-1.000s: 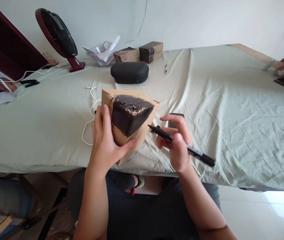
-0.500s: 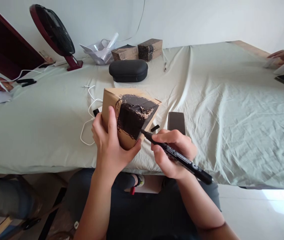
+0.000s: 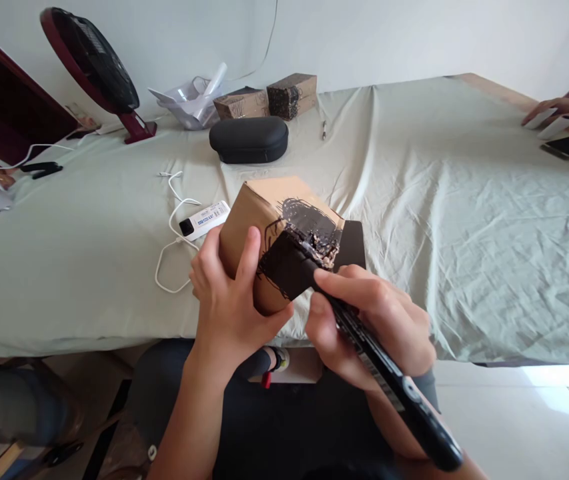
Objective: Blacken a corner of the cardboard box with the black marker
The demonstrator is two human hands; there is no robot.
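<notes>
Table (image 3: 464,233): covered by a pale green cloth; the box is held at its near edge.
Box (image 3: 251,213): brown cardboard, tilted, one corner blackened with ink. Judged light and stiff, though the walls could dent if squeezed. Best gripped across two plain faces, clear of the ink, which may smear.
Left hand (image 3: 229,313): fingers clasped round the box's near side.
Right hand (image 3: 374,320): fingers closed on the marker.
Marker (image 3: 389,380): black, tip laid against the inked corner.
</notes>
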